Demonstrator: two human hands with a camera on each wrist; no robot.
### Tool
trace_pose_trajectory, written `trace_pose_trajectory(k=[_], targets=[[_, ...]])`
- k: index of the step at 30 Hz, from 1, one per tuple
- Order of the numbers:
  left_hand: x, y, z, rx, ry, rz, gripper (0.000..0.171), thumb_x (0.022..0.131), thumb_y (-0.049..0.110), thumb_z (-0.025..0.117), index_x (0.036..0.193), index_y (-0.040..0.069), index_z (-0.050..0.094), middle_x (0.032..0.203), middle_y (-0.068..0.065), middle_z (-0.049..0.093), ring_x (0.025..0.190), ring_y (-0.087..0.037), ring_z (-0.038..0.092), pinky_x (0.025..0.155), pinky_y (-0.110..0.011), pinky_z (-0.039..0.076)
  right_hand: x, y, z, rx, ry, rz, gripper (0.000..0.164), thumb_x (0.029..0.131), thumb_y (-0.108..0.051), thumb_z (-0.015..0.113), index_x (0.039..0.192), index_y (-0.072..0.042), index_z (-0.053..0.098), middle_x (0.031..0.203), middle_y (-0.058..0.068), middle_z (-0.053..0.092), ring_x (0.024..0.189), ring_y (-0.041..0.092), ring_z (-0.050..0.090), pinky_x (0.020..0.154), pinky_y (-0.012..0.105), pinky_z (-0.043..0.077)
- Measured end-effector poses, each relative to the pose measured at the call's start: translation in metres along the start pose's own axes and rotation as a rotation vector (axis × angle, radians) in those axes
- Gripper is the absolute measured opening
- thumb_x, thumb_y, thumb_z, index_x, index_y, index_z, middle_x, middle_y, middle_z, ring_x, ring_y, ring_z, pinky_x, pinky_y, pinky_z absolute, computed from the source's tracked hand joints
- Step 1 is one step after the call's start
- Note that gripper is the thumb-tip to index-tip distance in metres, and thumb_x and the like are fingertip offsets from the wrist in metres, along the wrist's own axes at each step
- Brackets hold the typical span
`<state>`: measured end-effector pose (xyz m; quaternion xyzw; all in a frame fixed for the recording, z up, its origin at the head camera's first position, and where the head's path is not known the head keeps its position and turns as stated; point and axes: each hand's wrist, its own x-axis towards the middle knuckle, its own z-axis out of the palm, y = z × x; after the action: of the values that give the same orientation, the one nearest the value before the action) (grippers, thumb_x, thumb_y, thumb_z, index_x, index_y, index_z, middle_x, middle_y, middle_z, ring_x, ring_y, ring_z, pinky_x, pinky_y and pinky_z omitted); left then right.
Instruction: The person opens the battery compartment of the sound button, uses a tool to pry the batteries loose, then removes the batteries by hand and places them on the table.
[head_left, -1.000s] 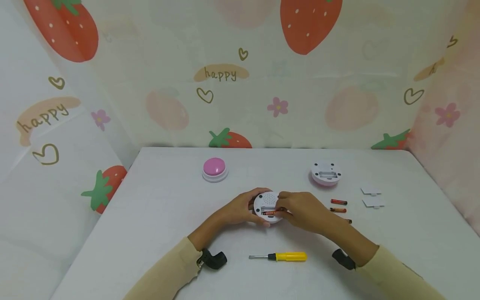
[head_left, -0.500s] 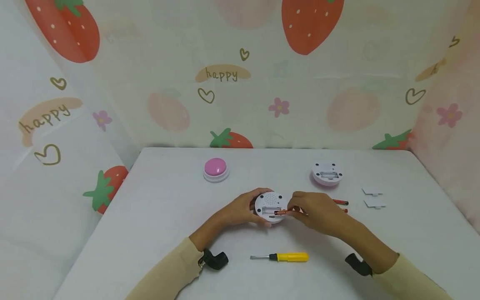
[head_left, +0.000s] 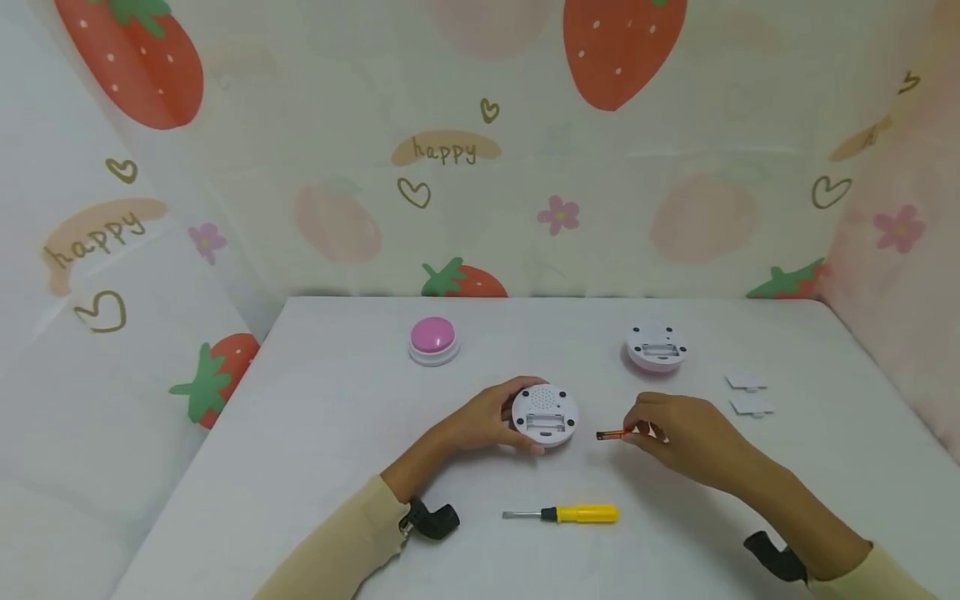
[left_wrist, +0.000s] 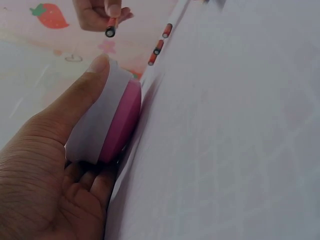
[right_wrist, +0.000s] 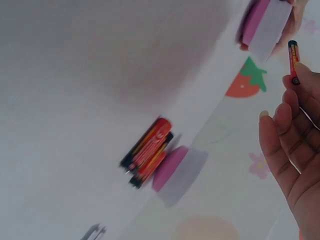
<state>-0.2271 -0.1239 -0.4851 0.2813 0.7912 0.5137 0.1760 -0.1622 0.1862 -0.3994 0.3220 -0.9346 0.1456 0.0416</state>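
Note:
My left hand (head_left: 483, 419) grips a round push-button device (head_left: 544, 402) by its sides. Its white underside, with an open battery slot, faces up, and the left wrist view shows its pink dome (left_wrist: 122, 122) below, against the table. No battery shows in that slot. To its right, my right hand (head_left: 690, 437) pinches a small red-and-black battery (head_left: 611, 435) between thumb and fingertips, apart from the device. Several similar batteries (right_wrist: 147, 150) lie close together on the table in the right wrist view; in the head view my right hand hides them.
A yellow-handled screwdriver (head_left: 587, 514) lies nearest me on the white table. Farther back sit a pink-topped button (head_left: 433, 336) and, at right, another upturned device (head_left: 656, 357) with its slot exposed. Two white covers (head_left: 750, 405) lie to its right.
My right hand has drawn the battery away from the device's slot and moved right, toward the loose batteries. The left hand still holds the device in the same place.

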Motion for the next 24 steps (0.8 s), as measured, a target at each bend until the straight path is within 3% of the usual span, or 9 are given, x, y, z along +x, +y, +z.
trace_pose_trajectory(k=[17, 24], targets=[[0.001, 0.004, 0.0, -0.009, -0.006, -0.003, 0.091, 0.074, 0.021, 0.093, 0.151, 0.025, 0.044, 0.145, 0.008, 0.053, 0.132, -0.008, 0.05, 0.112, -0.024, 0.039, -0.056, 0.041, 0.001, -0.039, 0.034, 0.08, 0.019, 0.079, -0.017, 0.087, 0.089, -0.026, 0.073, 0.076, -0.023, 0.051, 0.067, -0.004, 0.044, 0.054, 0.02, 0.04], [0.001, 0.002, 0.001, -0.017, -0.006, 0.001, 0.091, 0.075, 0.02, 0.093, 0.151, 0.024, 0.044, 0.145, 0.007, 0.053, 0.131, -0.008, 0.051, 0.111, -0.023, 0.04, -0.066, 0.056, 0.001, -0.042, 0.027, 0.112, 0.02, 0.079, -0.014, 0.086, 0.086, -0.026, 0.073, 0.074, -0.023, 0.049, 0.065, -0.004, 0.043, 0.053, 0.021, 0.039]])
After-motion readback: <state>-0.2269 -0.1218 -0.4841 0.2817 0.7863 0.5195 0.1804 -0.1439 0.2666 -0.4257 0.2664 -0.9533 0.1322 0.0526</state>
